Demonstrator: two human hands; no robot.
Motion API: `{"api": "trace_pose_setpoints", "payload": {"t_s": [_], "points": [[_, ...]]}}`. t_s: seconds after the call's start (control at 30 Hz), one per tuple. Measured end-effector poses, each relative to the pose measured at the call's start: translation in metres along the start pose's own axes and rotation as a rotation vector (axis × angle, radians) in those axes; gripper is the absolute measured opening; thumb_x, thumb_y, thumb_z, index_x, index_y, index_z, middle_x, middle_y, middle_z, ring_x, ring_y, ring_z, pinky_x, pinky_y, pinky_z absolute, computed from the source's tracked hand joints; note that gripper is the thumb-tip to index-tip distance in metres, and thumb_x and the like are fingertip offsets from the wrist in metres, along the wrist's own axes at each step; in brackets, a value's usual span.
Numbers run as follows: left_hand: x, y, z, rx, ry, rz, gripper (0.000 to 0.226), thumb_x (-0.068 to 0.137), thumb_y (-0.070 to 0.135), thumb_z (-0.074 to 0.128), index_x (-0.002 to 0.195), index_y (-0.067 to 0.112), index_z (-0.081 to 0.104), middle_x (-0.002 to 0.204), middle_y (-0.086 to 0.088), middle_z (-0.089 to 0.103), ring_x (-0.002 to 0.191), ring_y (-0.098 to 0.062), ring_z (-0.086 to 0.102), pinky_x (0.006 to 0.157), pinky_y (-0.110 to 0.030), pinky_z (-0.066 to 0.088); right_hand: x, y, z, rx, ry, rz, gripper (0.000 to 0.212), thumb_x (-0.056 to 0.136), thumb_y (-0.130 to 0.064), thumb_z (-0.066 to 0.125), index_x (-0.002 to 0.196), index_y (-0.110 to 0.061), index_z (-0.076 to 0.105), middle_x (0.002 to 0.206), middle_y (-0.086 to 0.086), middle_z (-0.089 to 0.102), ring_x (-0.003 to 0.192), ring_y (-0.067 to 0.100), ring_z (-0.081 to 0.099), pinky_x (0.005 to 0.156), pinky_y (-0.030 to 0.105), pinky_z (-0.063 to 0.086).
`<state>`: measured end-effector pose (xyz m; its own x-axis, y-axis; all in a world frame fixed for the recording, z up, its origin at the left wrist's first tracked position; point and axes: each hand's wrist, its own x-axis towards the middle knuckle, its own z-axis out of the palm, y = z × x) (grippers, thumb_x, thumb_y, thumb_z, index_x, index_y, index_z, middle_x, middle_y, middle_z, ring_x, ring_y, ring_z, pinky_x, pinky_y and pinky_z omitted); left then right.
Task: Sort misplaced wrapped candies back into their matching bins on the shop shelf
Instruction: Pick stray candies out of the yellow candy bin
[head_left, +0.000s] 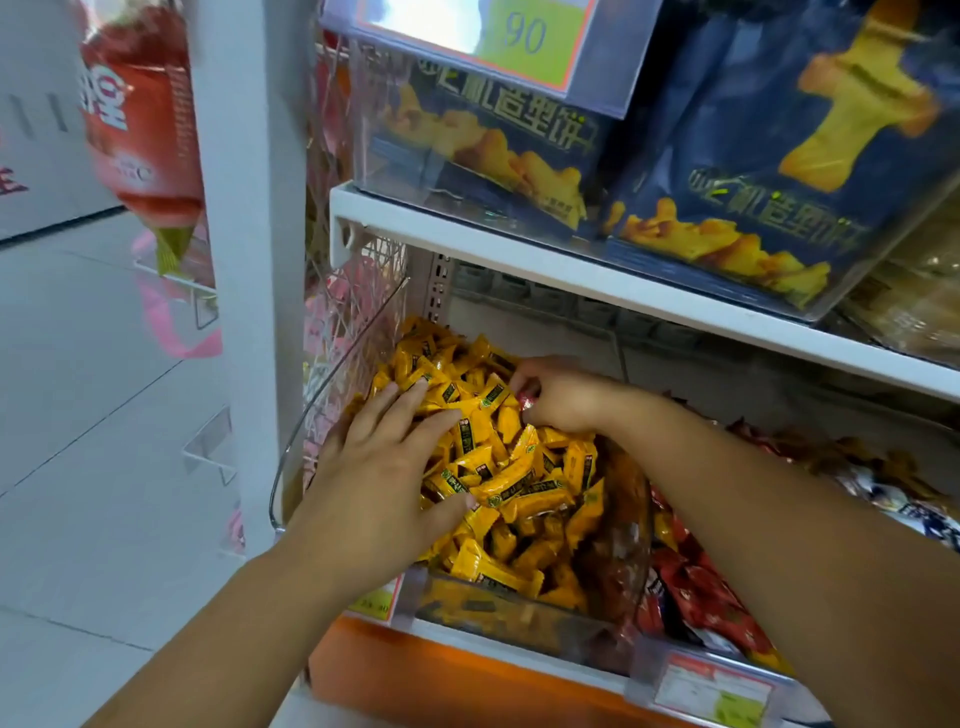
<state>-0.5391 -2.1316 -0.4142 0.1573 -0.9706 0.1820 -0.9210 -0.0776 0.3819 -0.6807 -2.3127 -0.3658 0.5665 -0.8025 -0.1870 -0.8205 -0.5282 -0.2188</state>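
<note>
The step in hand looks like picking a stray out of the clear bin (519, 629) of yellow candies (524, 483). The right hand (563, 402) sits over the back of that bin. Its fingers (524, 374) are curled tight around a small red candy (526, 401), of which only a glossy red-and-pink scrap shows between the fingertips. The left hand (384, 467) lies on the pile at the bin's left side, fingers spread and nearly straight, pressing on the wrappers and holding nothing.

Next, I judge, the stray should be lifted clear and carried to the heap of red candies (696, 587) just right of the clear bin, then let go there. The lift should be light, so that no yellow piece comes along. The yellow ones are small oblong packets, shiny, each with a dark label strip, heaped loosely nearly to the rim.
</note>
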Motion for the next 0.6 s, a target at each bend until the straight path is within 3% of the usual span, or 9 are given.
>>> {"api": "trace_pose_setpoints", "payload": {"t_s": [0.07, 0.2, 0.33, 0.43, 0.5, 0.6], "points": [[-0.001, 0.004, 0.0, -0.001, 0.001, 0.0, 0.091, 0.062, 0.082, 0.015, 0.147, 0.049, 0.015, 0.159, 0.018, -0.009, 0.145, -0.008, -0.016, 0.117, -0.044, 0.007, -0.004, -0.003, 0.001, -0.059, -0.029, 0.007, 0.035, 0.087, -0.014, 0.063, 0.122, -0.015, 0.059, 0.116, 0.004, 0.059, 0.099, 0.024, 0.058, 0.076, 0.028, 0.046], [-0.005, 0.005, -0.001, 0.004, -0.007, 0.009, 0.091, 0.062, 0.081, 0.012, 0.147, 0.049, 0.016, 0.159, 0.018, -0.01, 0.145, -0.007, -0.018, 0.118, -0.045, 0.006, -0.013, -0.009, 0.0, -0.093, -0.049, 0.014, 0.025, 0.093, -0.011, 0.054, 0.117, -0.006, 0.06, 0.109, 0.013, 0.062, 0.095, 0.026, 0.059, 0.077, 0.033, 0.046], [-0.008, 0.003, -0.002, -0.007, -0.015, 0.007, 0.091, 0.063, 0.081, 0.015, 0.147, 0.047, 0.019, 0.16, 0.017, -0.007, 0.145, -0.007, -0.015, 0.118, -0.046, 0.007, -0.027, -0.009, -0.004, -0.034, 0.006, -0.032, 0.016, 0.088, -0.009, 0.061, 0.104, -0.01, 0.06, 0.086, -0.001, 0.053, 0.079, 0.016, 0.051, 0.061, 0.024, 0.039], [-0.007, 0.006, -0.001, 0.002, -0.034, 0.004, 0.081, 0.075, 0.08, 0.034, 0.147, 0.046, 0.019, 0.16, 0.017, -0.007, 0.145, -0.007, -0.016, 0.118, -0.046, 0.006, -0.044, -0.005, -0.01, 0.108, 0.107, -0.085, 0.015, 0.087, -0.01, 0.065, 0.093, -0.022, 0.058, 0.081, -0.015, 0.049, 0.068, 0.002, 0.047, 0.047, 0.01, 0.033], [-0.006, 0.007, -0.001, 0.014, -0.04, 0.0, 0.075, 0.083, 0.072, 0.046, 0.148, 0.046, 0.017, 0.16, 0.016, -0.008, 0.145, -0.007, -0.017, 0.118, -0.045, 0.005, -0.057, -0.002, -0.015, 0.222, 0.183, -0.117, 0.016, 0.088, -0.013, 0.066, 0.091, -0.026, 0.058, 0.087, -0.014, 0.056, 0.072, 0.003, 0.054, 0.054, 0.014, 0.042], [-0.008, 0.006, -0.002, 0.017, -0.036, -0.001, 0.083, 0.073, 0.081, 0.032, 0.147, 0.047, 0.018, 0.16, 0.017, -0.007, 0.144, -0.007, -0.016, 0.118, -0.046, 0.006, -0.077, 0.01, -0.019, 0.481, 0.214, -0.132, 0.018, 0.087, -0.01, 0.067, 0.092, -0.025, 0.06, 0.097, -0.004, 0.068, 0.087, 0.014, 0.067, 0.073, 0.029, 0.057]]}}
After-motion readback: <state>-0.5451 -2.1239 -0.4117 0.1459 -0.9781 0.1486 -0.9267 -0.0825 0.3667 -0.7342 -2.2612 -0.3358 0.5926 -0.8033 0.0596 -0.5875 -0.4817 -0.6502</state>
